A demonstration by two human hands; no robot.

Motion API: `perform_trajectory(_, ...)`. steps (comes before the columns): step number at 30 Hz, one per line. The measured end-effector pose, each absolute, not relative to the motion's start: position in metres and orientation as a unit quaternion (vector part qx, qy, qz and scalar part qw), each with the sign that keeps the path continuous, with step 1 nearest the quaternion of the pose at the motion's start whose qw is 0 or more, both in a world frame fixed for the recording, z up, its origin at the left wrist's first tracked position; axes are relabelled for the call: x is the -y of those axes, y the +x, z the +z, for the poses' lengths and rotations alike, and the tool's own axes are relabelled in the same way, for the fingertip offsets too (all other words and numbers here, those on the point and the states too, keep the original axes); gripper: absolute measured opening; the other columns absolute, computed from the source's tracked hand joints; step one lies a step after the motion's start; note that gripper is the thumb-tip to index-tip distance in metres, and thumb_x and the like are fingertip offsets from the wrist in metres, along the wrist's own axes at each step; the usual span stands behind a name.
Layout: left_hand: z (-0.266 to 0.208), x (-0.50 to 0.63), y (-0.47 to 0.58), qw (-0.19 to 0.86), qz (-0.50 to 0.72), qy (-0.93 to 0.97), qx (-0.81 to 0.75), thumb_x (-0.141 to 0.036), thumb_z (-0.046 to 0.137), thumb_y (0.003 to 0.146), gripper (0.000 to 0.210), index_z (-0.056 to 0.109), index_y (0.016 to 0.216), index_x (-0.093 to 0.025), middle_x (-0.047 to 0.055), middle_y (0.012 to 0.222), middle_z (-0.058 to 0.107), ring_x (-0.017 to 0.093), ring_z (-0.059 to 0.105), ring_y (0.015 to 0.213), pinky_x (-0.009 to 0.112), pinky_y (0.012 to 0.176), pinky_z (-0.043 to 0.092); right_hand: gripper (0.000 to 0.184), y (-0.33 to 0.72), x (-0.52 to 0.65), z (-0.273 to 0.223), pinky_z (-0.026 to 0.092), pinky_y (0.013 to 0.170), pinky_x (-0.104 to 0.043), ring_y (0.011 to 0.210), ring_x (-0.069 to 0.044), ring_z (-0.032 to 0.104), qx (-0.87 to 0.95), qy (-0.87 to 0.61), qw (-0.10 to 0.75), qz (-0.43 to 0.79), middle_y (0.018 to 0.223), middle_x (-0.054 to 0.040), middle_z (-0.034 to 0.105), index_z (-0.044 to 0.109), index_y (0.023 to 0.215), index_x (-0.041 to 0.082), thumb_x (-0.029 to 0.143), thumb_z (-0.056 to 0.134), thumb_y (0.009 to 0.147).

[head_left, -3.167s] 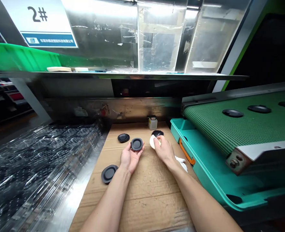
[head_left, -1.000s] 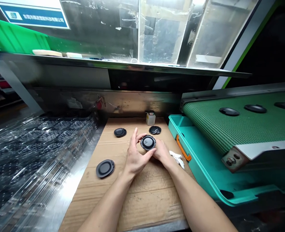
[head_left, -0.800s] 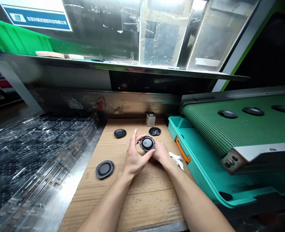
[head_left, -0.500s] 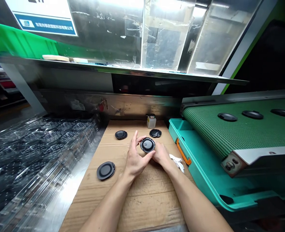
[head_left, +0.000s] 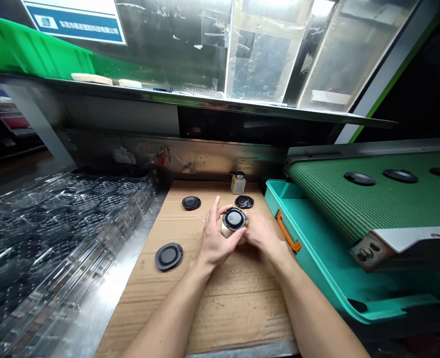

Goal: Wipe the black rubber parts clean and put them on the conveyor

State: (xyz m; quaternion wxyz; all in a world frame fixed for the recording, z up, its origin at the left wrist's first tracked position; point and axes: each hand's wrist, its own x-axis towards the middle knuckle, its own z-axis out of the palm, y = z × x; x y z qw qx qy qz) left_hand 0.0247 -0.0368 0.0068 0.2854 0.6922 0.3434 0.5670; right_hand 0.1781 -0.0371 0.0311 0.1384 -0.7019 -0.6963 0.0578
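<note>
In my left hand [head_left: 216, 238] is a round black plastic cover [head_left: 234, 219], gripped at its rim between thumb and fingers. Its face is tilted up toward me, with small notches along the edge. Just below it a pale patch shows that I cannot make out. My right hand [head_left: 259, 228] is close against the cover's right side, slightly blurred, its fingers hidden. On the cardboard [head_left: 242, 308] lie more black covers: a larger-looking one [head_left: 168, 256] at the left, one group [head_left: 191, 203] farther back, and another [head_left: 244, 201] behind my hands.
A small white bottle [head_left: 238, 184] with a dark top stands at the back. To the right are a teal bin [head_left: 317, 258] with an orange handle [head_left: 288, 231] and a green conveyor belt [head_left: 339, 199] carrying black covers. Clear plastic trays [head_left: 55, 248] are stacked left.
My right hand has shifted a little right. The white cloth-like piece beside my right forearm no longer shows. A pale patch has appeared beneath the cover. The whole view has shifted slightly.
</note>
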Motion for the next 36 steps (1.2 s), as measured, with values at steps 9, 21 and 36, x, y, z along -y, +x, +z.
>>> perform_trajectory(9,0.005,0.036,0.024,0.295,0.582,0.672,-0.35,-0.031,0.077,0.071,0.094,0.024,0.149,-0.025,0.011,0.129,0.058,0.024,0.051,0.123,0.044,0.11,0.034,0.008,0.227,0.035,0.026,0.04,0.061,-0.026,0.071,-0.019,0.062,0.685,-0.72,0.03,0.106,0.077,-0.0041,0.068,0.066,0.079,0.022,0.02,0.063,0.071)
perform_trajectory(21,0.001,0.02,0.027,0.782,0.521,0.266,-0.213,-0.039,0.047,0.093,0.032,0.063,0.106,-0.014,0.012,0.112,0.068,0.022,0.063,0.107,0.037,0.093,0.051,0.023,0.14,0.038,0.015,0.047,0.081,-0.025,0.087,-0.017,0.06,0.663,-0.585,0.464,0.045,0.097,-0.0074,0.064,0.066,0.103,0.019,0.029,0.048,0.092)
perform_trajectory(36,-0.01,0.026,0.037,0.752,0.559,0.238,-0.257,-0.035,0.053,0.092,0.024,0.063,0.09,-0.014,0.009,0.086,0.07,0.021,0.067,0.088,0.036,0.083,0.054,0.029,0.137,0.037,0.002,0.045,0.083,-0.03,0.088,-0.02,0.057,0.738,-0.554,0.385,0.004,0.094,-0.009,0.063,0.068,0.102,0.018,0.027,0.041,0.095)
